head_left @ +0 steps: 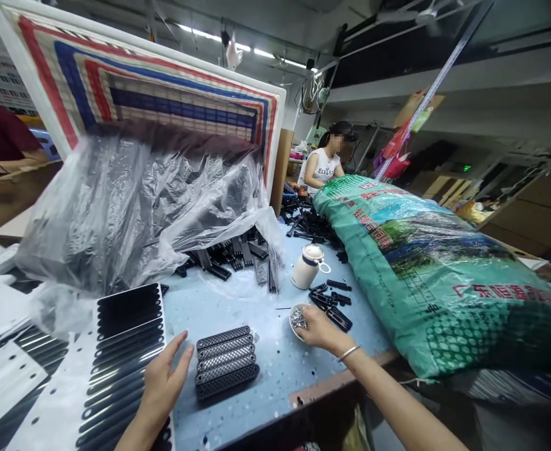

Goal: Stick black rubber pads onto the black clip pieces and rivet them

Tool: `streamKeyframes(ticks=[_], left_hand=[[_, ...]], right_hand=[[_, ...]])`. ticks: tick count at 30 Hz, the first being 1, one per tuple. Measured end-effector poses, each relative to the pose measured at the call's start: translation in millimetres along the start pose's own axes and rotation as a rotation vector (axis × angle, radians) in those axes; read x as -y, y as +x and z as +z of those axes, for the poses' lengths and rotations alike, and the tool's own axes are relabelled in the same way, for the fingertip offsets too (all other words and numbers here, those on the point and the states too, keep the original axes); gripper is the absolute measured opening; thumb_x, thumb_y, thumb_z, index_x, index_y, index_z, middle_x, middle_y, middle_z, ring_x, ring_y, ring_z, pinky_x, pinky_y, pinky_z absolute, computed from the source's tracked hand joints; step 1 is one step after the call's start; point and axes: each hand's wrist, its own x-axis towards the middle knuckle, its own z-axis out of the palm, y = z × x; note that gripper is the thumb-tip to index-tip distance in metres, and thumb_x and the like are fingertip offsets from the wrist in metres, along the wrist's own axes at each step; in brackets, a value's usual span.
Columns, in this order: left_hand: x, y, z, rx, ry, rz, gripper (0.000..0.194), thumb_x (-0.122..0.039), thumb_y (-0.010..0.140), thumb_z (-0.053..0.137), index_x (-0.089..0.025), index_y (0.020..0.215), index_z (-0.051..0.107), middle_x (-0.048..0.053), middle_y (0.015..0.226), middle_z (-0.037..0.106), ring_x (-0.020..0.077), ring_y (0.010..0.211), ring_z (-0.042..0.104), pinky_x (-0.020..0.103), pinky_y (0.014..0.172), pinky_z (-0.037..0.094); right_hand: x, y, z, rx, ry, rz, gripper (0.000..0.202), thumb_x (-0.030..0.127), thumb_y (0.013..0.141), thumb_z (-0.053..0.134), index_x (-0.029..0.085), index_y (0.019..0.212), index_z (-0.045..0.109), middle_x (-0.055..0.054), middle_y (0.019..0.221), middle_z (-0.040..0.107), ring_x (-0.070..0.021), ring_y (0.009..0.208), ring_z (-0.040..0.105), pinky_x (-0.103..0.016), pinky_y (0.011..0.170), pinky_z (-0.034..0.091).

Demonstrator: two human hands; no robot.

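Observation:
My right hand reaches into a small white bowl of tiny silvery metal pieces. Its fingers are pinched together among them, and the fingertips are hidden. My left hand hovers with thumb and fingers apart, holding nothing. Just right of it, a row of black bars with a diamond-patterned surface lies side by side on the blue tabletop. To its left is a white sheet carrying many flat, glossy black strips.
A cream lidded cup stands behind the bowl, beside loose black parts. A big green sack borders the right side. At the back left, clear plastic drapes from a tilted striped basket over more black parts. Another person sits beyond.

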Motion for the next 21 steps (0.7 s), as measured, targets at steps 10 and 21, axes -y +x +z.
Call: streamKeyframes(ticks=[10, 21], left_hand=[[30, 9, 9.5, -0.003, -0.127, -0.028, 0.049, -0.054, 0.070, 0.058, -0.016, 0.100, 0.069, 0.011, 0.099, 0.075, 0.0298, 0.094, 0.070, 0.046, 0.093, 0.053], [3, 3, 4.6, 0.048, -0.090, 0.054, 0.039, -0.036, 0.075, 0.059, -0.010, 0.102, 0.069, 0.014, 0.099, 0.075, 0.0252, 0.092, 0.071, 0.040, 0.087, 0.056]], right_hand=[[-17, 4, 11, -0.029, -0.064, -0.024, 0.017, 0.002, 0.066, 0.056, 0.016, 0.063, 0.066, -0.009, 0.077, 0.071, -0.0186, 0.071, 0.064, -0.025, 0.068, 0.047], [-44, -2, 7, -0.132, 0.203, 0.122, 0.024, 0.023, 0.075, 0.051, 0.013, 0.075, 0.073, -0.009, 0.067, 0.071, -0.0214, 0.063, 0.065, -0.029, 0.061, 0.047]])
